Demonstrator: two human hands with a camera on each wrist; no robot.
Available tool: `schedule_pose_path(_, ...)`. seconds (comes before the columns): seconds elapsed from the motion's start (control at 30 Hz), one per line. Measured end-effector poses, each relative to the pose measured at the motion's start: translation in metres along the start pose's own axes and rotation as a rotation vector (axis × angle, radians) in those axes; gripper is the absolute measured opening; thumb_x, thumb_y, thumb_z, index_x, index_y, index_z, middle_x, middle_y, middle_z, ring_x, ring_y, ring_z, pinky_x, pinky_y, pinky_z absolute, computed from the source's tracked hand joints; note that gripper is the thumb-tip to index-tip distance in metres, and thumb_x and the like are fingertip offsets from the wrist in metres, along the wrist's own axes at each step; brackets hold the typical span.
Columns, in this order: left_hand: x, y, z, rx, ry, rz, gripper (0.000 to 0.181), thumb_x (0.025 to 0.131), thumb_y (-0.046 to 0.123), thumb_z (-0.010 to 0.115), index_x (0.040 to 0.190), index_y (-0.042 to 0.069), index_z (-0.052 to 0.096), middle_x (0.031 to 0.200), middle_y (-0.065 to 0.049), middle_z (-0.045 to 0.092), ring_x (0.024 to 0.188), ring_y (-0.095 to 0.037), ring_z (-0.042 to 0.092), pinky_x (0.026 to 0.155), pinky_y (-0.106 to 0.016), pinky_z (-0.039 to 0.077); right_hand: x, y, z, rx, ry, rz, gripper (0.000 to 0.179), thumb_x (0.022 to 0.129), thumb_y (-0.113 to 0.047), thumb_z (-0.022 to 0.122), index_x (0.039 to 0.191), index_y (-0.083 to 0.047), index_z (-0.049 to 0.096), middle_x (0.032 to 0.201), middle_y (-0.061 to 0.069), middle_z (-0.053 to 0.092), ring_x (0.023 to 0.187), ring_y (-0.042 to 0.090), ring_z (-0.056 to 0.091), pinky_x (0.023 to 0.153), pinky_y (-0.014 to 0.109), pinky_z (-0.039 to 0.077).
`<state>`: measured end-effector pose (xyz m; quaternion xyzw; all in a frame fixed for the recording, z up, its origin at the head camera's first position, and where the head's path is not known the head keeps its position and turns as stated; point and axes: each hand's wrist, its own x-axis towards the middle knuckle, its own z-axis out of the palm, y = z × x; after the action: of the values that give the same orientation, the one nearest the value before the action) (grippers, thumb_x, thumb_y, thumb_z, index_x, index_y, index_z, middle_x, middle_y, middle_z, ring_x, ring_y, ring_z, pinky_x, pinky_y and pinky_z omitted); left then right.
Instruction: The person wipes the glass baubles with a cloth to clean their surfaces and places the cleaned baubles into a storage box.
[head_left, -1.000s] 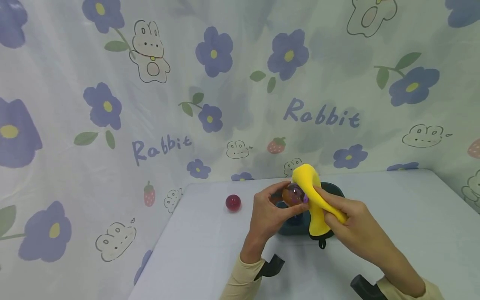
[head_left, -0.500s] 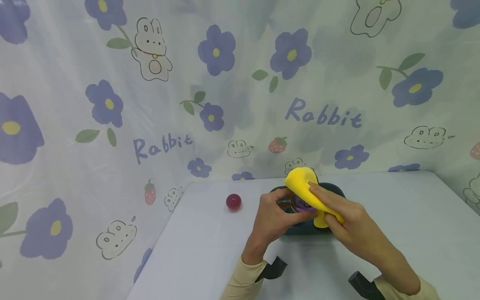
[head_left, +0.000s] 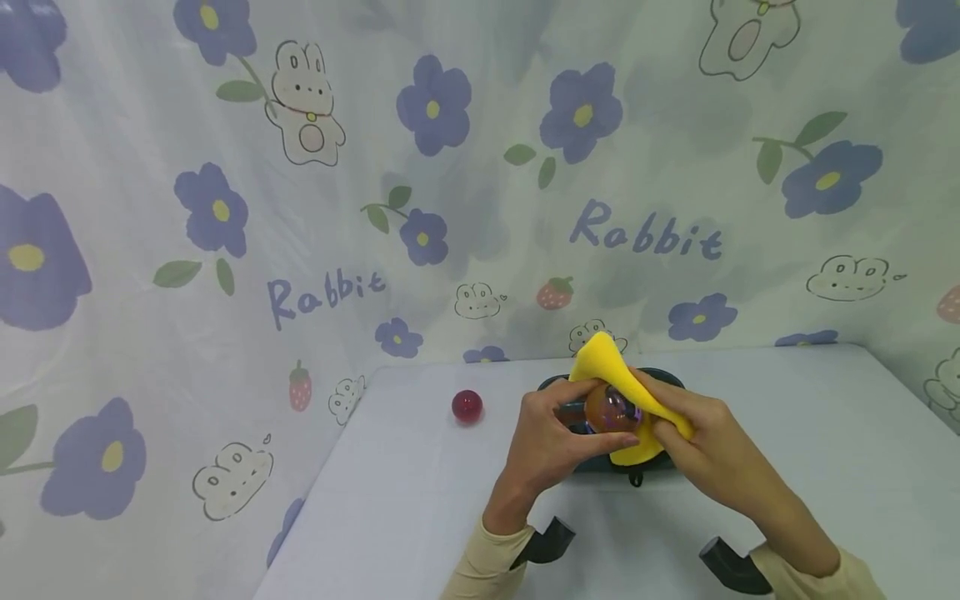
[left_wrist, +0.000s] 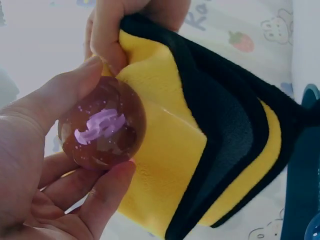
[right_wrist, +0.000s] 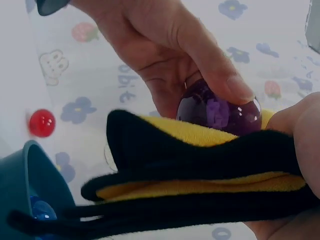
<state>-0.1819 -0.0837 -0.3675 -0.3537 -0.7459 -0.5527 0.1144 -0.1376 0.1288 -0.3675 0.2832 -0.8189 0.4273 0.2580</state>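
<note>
My left hand [head_left: 551,433] grips a clear purple ball [left_wrist: 100,127] between thumb and fingers; a light purple shape shows inside it. In the head view the ball looks partly orange. My right hand [head_left: 712,446] pinches a folded yellow cloth [head_left: 603,362] with a dark edge and a hanging loop. The cloth lies against the ball's far and right side. In the right wrist view, the cloth's dark border [right_wrist: 190,155] runs below the ball. Both hands are over a dark teal container [head_left: 663,379], mostly hidden by them.
A red ball [head_left: 467,406] lies on the white table [head_left: 405,500], left of the container. Inside the container a blue ball [right_wrist: 42,207] partly shows. Behind the table hangs a curtain [head_left: 495,183] printed with flowers and rabbits.
The left hand has shifted slightly right with the ball. The cloth swept over the ball's top, covering much of it half a second ago, then drew back, so more of the ball shows.
</note>
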Motion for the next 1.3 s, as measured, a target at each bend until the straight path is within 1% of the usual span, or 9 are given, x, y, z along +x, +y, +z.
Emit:
schedule_pose_path(0.17, 0.000, 0.000, -0.001, 0.001, 0.018, 0.029, 0.056, 0.075, 0.016, 0.094, 0.127, 0.018, 0.074, 0.115, -0.002, 0.078, 0.101, -0.007, 0.071, 0.079, -0.027, 0.065, -0.001, 0.001, 0.002, 0.072, -0.018, 0.092, 0.053, 0.093, 0.014, 0.057, 0.146, 0.007, 0.052, 0.095, 0.012, 0.072, 0.053, 0.002, 0.043, 0.046, 0.019, 0.046)
schedule_pose_path(0.27, -0.001, 0.000, -0.002, 0.006, 0.033, 0.043, 0.057, 0.075, 0.015, 0.094, 0.128, 0.017, 0.073, 0.113, -0.004, 0.078, 0.099, -0.007, 0.071, 0.079, -0.026, 0.065, -0.001, 0.001, 0.003, 0.098, -0.031, 0.140, 0.051, 0.096, 0.009, 0.057, 0.147, 0.009, 0.050, 0.087, 0.007, 0.067, 0.054, 0.005, 0.046, 0.049, 0.021, 0.049)
schedule_pose_path(0.4, 0.000, -0.001, -0.002, 0.016, 0.057, 0.053, 0.059, 0.074, 0.014, 0.094, 0.129, 0.016, 0.073, 0.110, -0.006, 0.078, 0.096, -0.008, 0.071, 0.079, -0.025, 0.064, -0.001, -0.001, 0.004, 0.124, -0.035, 0.179, 0.050, 0.099, 0.005, 0.058, 0.147, 0.010, 0.049, 0.097, 0.012, 0.070, 0.060, 0.008, 0.053, 0.054, 0.022, 0.053)
schedule_pose_path(0.57, 0.001, -0.002, -0.002, 0.009, 0.082, 0.076, 0.060, 0.074, 0.012, 0.094, 0.130, 0.012, 0.072, 0.111, -0.009, 0.078, 0.098, -0.011, 0.073, 0.079, -0.026, 0.064, -0.001, -0.002, 0.004, 0.149, -0.031, 0.190, 0.049, 0.099, 0.005, 0.058, 0.146, 0.012, 0.049, 0.100, 0.015, 0.069, 0.066, 0.010, 0.057, 0.057, 0.022, 0.055)
schedule_pose_path(0.7, 0.002, -0.003, -0.001, 0.000, 0.104, 0.069, 0.059, 0.076, 0.014, 0.093, 0.131, 0.013, 0.072, 0.114, -0.008, 0.078, 0.099, -0.010, 0.073, 0.079, -0.027, 0.065, -0.001, -0.004, 0.005, 0.150, -0.044, 0.221, 0.049, 0.100, 0.003, 0.059, 0.147, 0.011, 0.048, 0.100, 0.015, 0.069, 0.066, 0.010, 0.058, 0.058, 0.022, 0.056)
schedule_pose_path(0.9, 0.002, -0.004, 0.000, -0.028, 0.130, 0.035, 0.056, 0.081, 0.036, 0.089, 0.131, 0.017, 0.071, 0.123, -0.003, 0.076, 0.102, -0.011, 0.071, 0.079, -0.028, 0.065, -0.001, -0.007, 0.005, 0.121, -0.037, 0.234, 0.049, 0.099, 0.001, 0.060, 0.146, 0.012, 0.049, 0.121, 0.026, 0.070, 0.076, 0.008, 0.063, 0.069, 0.019, 0.061)
schedule_pose_path(1.0, 0.002, -0.004, 0.000, -0.044, 0.129, 0.029, 0.060, 0.082, 0.045, 0.086, 0.133, 0.017, 0.069, 0.126, -0.003, 0.075, 0.106, -0.012, 0.070, 0.082, -0.029, 0.065, -0.002, -0.008, 0.004, 0.114, -0.033, 0.237, 0.049, 0.100, 0.000, 0.060, 0.146, 0.011, 0.049, 0.126, 0.027, 0.069, 0.079, 0.007, 0.064, 0.072, 0.018, 0.062)
schedule_pose_path(1.13, 0.002, -0.006, 0.000, -0.046, 0.122, 0.037, 0.065, 0.083, 0.044, 0.086, 0.137, 0.014, 0.066, 0.129, -0.004, 0.073, 0.110, -0.013, 0.070, 0.088, -0.030, 0.064, -0.003, -0.010, 0.003, 0.111, -0.036, 0.249, 0.050, 0.100, 0.000, 0.060, 0.147, 0.010, 0.049, 0.126, 0.027, 0.070, 0.078, 0.007, 0.063, 0.069, 0.020, 0.061)
schedule_pose_path(1.3, 0.003, -0.008, 0.000, -0.035, 0.107, 0.057, 0.061, 0.084, 0.035, 0.087, 0.137, 0.013, 0.066, 0.130, -0.004, 0.073, 0.114, -0.014, 0.071, 0.098, -0.034, 0.061, -0.003, -0.013, -0.001, 0.076, -0.023, 0.247, 0.050, 0.098, 0.002, 0.061, 0.147, 0.008, 0.051, 0.120, 0.025, 0.072, 0.073, 0.006, 0.061, 0.061, 0.021, 0.058)
